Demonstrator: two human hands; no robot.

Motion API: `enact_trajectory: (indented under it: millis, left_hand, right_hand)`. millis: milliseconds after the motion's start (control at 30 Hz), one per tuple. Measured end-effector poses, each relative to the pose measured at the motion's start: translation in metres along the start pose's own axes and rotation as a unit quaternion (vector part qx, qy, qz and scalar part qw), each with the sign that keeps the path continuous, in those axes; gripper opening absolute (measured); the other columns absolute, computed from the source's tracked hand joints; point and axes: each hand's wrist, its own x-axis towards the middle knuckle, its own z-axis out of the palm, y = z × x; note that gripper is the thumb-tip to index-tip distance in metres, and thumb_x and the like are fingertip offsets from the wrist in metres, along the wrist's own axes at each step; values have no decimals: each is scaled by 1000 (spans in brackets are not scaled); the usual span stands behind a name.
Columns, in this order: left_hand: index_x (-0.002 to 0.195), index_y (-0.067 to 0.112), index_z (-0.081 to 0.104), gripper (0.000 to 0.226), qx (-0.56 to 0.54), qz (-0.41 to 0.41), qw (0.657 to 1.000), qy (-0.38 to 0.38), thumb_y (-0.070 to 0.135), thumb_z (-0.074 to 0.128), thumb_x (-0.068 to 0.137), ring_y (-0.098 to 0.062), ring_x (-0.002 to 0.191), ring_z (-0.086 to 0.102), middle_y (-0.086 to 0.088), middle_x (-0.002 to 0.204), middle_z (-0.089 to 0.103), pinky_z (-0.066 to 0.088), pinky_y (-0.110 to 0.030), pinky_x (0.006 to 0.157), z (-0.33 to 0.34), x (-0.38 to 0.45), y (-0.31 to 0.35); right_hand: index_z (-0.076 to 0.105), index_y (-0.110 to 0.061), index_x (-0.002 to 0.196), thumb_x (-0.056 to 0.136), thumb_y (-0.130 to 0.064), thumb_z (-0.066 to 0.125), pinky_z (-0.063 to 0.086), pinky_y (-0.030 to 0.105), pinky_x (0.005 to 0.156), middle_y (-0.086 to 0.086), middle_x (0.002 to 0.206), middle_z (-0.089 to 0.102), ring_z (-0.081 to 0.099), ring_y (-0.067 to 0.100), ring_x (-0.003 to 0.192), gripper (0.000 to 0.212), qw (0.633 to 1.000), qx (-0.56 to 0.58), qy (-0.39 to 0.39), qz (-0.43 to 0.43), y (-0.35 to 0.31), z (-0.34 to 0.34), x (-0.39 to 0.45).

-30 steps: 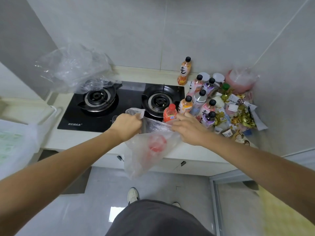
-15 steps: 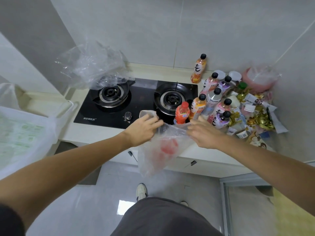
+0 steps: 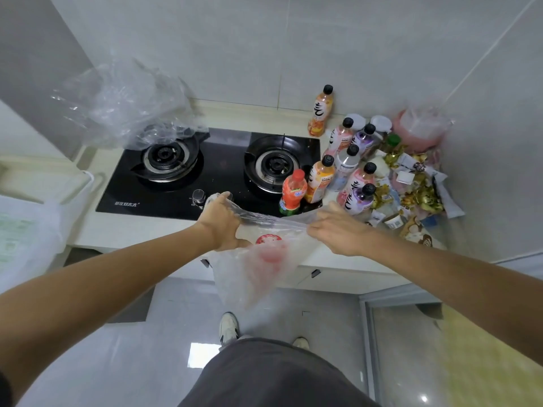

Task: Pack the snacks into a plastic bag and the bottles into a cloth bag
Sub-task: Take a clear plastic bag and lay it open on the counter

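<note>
Soft, even daylight fills the kitchen, with faint shadows and slightly washed-out colours on the pale wall tiles (image 3: 323,39). Glare spots sit on the glossy floor (image 3: 202,353) and glints catch the crumpled clear bag (image 3: 123,101) behind the stove. The wide-angle lens bends straight lines near the edges and stretches both forearms, and the hanging plastic bag (image 3: 252,271) looks smeared and soft.

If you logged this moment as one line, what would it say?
stage: opening plastic bag | left hand: gripping rim | right hand: gripping rim | snacks: unpacked | bottles: on counter
</note>
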Motion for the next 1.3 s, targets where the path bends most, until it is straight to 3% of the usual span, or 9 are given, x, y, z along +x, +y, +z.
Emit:
enact_trajectory:
  millis: [200, 267, 367, 467, 600, 733, 867, 1033, 1300]
  left_hand:
    - [147, 16, 44, 129, -80, -119, 990, -1, 103, 6, 60, -28, 120, 64, -2, 111, 74, 2, -51, 126, 2, 2, -16]
    - [154, 16, 32, 131, -68, -140, 988, -5, 104, 8, 60, -36, 125, 59, -4, 115, 72, -1, -54, 125, 1, 2, -20]
    - [158, 17, 21, 129, -51, -157, 986, -3, 104, 15, 63, -41, 133, 50, -12, 125, 67, -3, -57, 124, -15, -1, -18]
    - [161, 20, 17, 126, -43, -157, 987, -7, 103, 19, 66, -46, 147, 31, -23, 151, 45, -1, -60, 124, -34, -3, -15]
    - [146, 30, 48, 94, -9, -139, 990, -6, 92, 26, 80, -48, 147, 20, -20, 156, 32, -1, -74, 116, -51, -3, -15]
    - [115, 29, 71, 72, -37, -125, 992, 1, 78, 25, 93, -46, 145, 16, -13, 157, 31, -1, -79, 112, -59, 3, -14]
    - [103, 30, 74, 73, -61, -130, 989, 27, 77, 17, 95, -44, 148, 18, -11, 159, 36, -5, -75, 114, -67, 10, -11]
    - [103, 27, 73, 51, -34, -111, 993, 30, 67, 44, 94, -42, 144, 27, -11, 153, 45, 0, -69, 120, -65, 12, -19]
    - [112, 27, 74, 55, -36, -97, 993, 56, 71, 56, 85, -33, 144, 26, -7, 149, 49, 0, -57, 125, -41, 7, -29]
  right_hand:
    - [53, -19, 88, 82, 2, 55, 29, 39, 88, -3, 79, 57, 52, 22, 84, 22, 998, -20, -68, -5, 2, -1, -6]
    - [51, -17, 99, 96, -15, 47, 27, 40, 88, 1, 78, 62, 55, 25, 77, 6, 997, -2, -74, 10, 3, 0, -7]
    - [56, -14, 122, 108, -52, 16, 32, 43, 91, 3, 85, 69, 61, 26, 74, 56, 998, 13, -37, 52, 5, 3, -6]
    - [64, -23, 112, 111, -50, 18, 36, 41, 92, -2, 96, 73, 65, 25, 79, 53, 996, 9, -10, 89, 11, -5, -4]
    - [66, -22, 114, 105, -49, 45, 37, 39, 97, 0, 108, 74, 70, 27, 96, 36, 988, -25, -55, 143, 21, -10, -10]
    - [50, -19, 138, 84, -68, 66, 48, 39, 88, 6, 131, 58, 65, 29, 110, 74, 982, 16, -56, 178, 23, -11, -27]
    - [21, -34, 158, 76, -88, 54, 44, 42, 94, 11, 158, 30, 60, 34, 120, 103, 971, 46, -94, 214, 28, -5, -43]
    - [51, -30, 143, 86, -89, 21, 37, 49, 106, 5, 143, 54, 48, 34, 129, 87, 971, -13, -92, 220, 29, 0, -53]
    - [81, -19, 89, 88, -36, 72, 30, 44, 86, 1, 104, 59, 43, 28, 111, 19, 994, -77, 1, 74, 21, 15, -38]
